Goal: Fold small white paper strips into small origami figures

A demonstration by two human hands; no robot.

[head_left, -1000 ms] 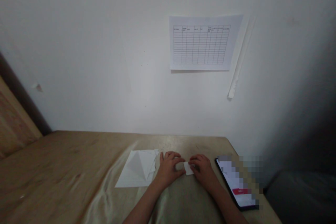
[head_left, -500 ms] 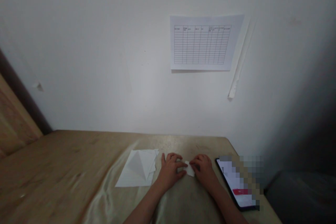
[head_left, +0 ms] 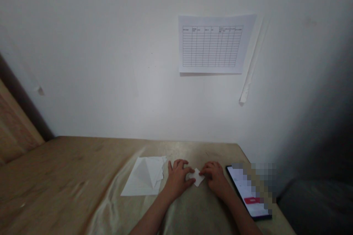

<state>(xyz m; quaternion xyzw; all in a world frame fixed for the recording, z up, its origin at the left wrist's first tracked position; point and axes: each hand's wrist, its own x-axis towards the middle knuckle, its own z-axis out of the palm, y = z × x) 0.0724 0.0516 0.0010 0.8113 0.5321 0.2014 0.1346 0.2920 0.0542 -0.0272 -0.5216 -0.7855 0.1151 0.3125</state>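
A small folded piece of white paper point(head_left: 197, 177) lies on the cloth-covered table between both hands. My left hand point(head_left: 179, 176) pinches its left side with thumb and index finger, the other fingers spread on the cloth. At the paper's right edge, the fingers of my right hand point(head_left: 215, 174) are bent and closed on it. Fingertips hide the paper's side corners. Left of my left hand rests a stack of white paper sheets point(head_left: 135, 187), creased on top and ragged along the right edge.
A phone point(head_left: 245, 191), partly pixelated, lies on the table point(head_left: 82, 176) right of my right hand. Behind rises a white wall point(head_left: 110, 62) bearing a printed table sheet point(head_left: 212, 47). A wooden panel point(head_left: 16, 121) stands at far left, a dark object point(head_left: 317, 205) at lower right.
The small paper has turned a little and now shows as a diamond between my hands, with more of it visible. My left fingers have shifted slightly left.
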